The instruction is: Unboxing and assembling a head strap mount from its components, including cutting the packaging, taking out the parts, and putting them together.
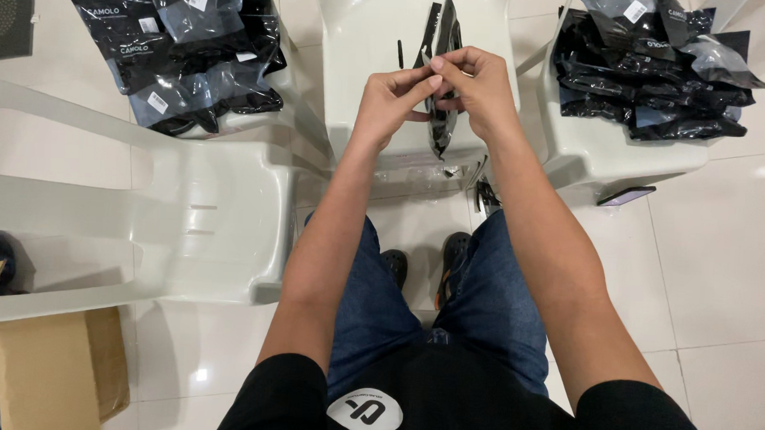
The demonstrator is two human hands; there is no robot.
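- Hard to tell exactly what I'm holding here: it looks like a slim clear bag with black contents, seen edge-on, so most of it is hidden behind my fingers.
- The bag sits above the middle white plastic chair, right between my hands, hanging down past my knuckles.
- My left hand has its grip pinched narrow on the bag's top edge, thumb and forefinger pressed together, wrist bent up.
- My right hand is pinching the same edge, fingers curled, touching the left fingertips.
- Both forearms run up from the bottom of the frame and meet at the chair.
- A pile of packed black bags on the left chair is cut off at the top; another pile on the right chair is cropped too.
- A cardboard box is only partly in view bottom left.
- Small bits on the floor near my shoes are too blurry to name.
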